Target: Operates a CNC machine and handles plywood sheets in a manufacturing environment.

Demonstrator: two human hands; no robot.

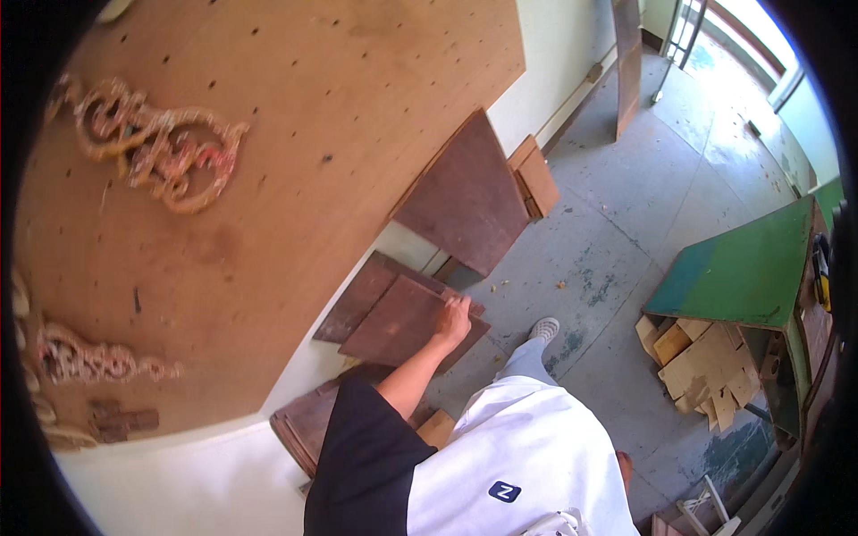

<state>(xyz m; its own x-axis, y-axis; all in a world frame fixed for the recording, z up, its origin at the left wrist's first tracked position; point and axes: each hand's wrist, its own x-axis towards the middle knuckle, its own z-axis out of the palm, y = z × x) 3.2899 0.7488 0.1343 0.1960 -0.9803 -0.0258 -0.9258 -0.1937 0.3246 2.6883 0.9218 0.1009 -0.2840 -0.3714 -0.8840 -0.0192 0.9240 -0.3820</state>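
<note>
My left hand (454,323) is closed over the edge of a reddish-brown wooden panel (393,323), its fingers curled round the rim. Behind it another dark brown panel (362,299) leans toward the white wall. A larger brown panel (465,201) stands just beyond, also tilted against the wall. More brown boards (304,420) lie stacked beside my left forearm. Only a sliver of my right hand (625,466) shows past the white apron (527,447); its fingers are hidden.
A perforated brown board (295,116) on the left wall carries carved ornaments (152,147). To the right stands a green-topped workbench (737,263) with cardboard scraps (706,366) piled below. Small debris dots the grey floor (608,223). A tall plank (627,71) leans farther off.
</note>
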